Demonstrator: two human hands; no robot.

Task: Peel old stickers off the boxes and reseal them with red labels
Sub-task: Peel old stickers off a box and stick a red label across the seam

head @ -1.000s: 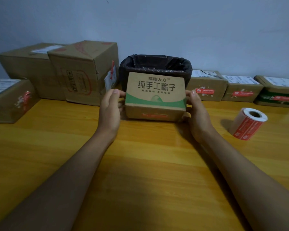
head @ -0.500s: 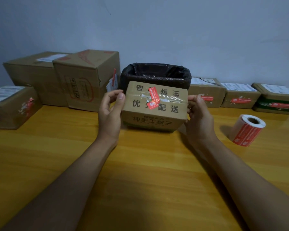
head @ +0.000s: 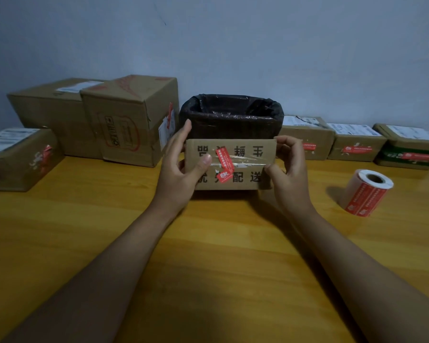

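Both hands hold a small brown cardboard box (head: 229,164) by its ends: left hand (head: 177,167) and right hand (head: 289,167) grip it, shiny tape and a red sticker (head: 224,165) across its flat top.

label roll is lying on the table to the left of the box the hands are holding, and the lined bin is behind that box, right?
Not quite. The head view shows the label roll lying on the table to the right of the held box, not the left. The bin is indeed behind it.
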